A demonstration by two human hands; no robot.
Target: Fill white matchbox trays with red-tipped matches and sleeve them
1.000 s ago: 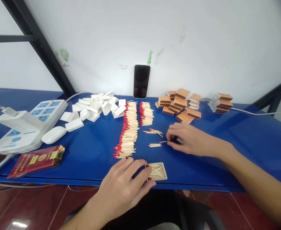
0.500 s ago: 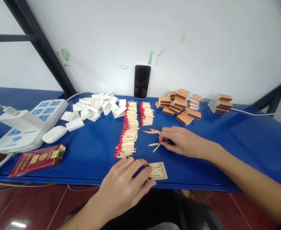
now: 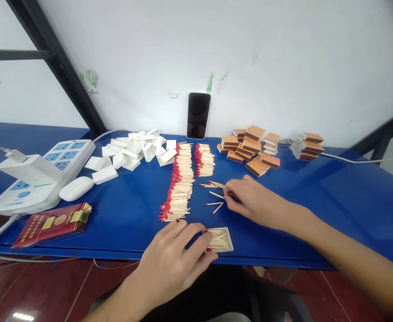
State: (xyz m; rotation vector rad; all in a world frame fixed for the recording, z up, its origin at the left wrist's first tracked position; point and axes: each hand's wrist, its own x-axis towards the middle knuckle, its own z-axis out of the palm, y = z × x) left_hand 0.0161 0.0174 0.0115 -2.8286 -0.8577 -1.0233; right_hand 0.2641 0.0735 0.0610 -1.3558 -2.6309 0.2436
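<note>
Near the table's front edge, my left hand (image 3: 179, 252) grips the left end of a small white tray (image 3: 230, 239) filled with matches (image 3: 219, 238). My right hand (image 3: 246, 197) is up and to the right of it, fingertips pinched on a match (image 3: 216, 195) that points left. A few loose matches (image 3: 213, 204) lie on the blue surface just left of those fingertips, and others stick out above them. Behind my left hand runs a long row of red-tipped matches (image 3: 179, 183), with a shorter pile (image 3: 204, 160) beside it.
White empty trays (image 3: 132, 150) are heaped at the back left. Orange matchboxes (image 3: 251, 145) and a smaller stack (image 3: 306, 145) stand back right. A phone (image 3: 198, 115) leans on the wall. A power strip (image 3: 65, 156), a white mouse (image 3: 76, 188) and a red packet (image 3: 53, 224) lie left.
My right hand has shifted slightly, and a match between its fingertips now points left over the surface. My left hand stays on the tray.
</note>
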